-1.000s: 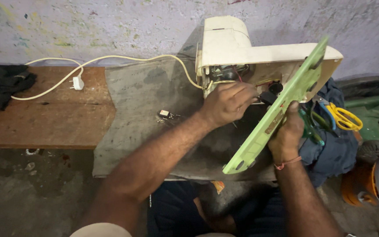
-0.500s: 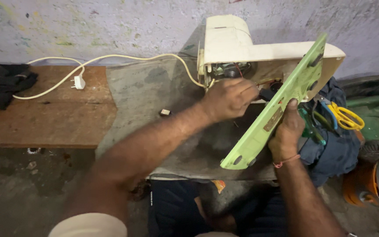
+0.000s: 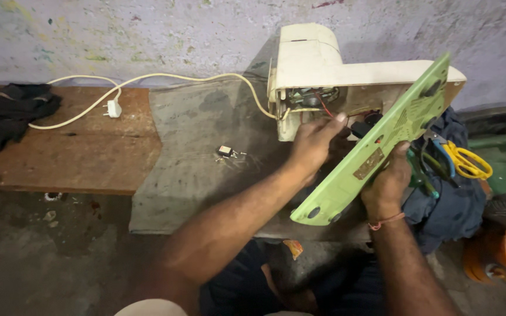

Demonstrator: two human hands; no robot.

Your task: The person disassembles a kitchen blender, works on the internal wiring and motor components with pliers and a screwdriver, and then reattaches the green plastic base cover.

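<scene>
The left hand (image 3: 317,143) reaches into the open underside of the cream appliance (image 3: 323,64), its fingertips pinched on something small by the red wire (image 3: 325,109); what, I cannot tell. At its 4 o'clock the right hand (image 3: 389,182) grips the tilted green base plate (image 3: 376,146), fingers curled round its edge. Yellow scissors (image 3: 468,161) lie at 3 o'clock, a plug (image 3: 113,108) at 9.

Stained wall (image 3: 147,35), wooden bench (image 3: 77,158), perhaps concrete floor (image 3: 42,257).
</scene>
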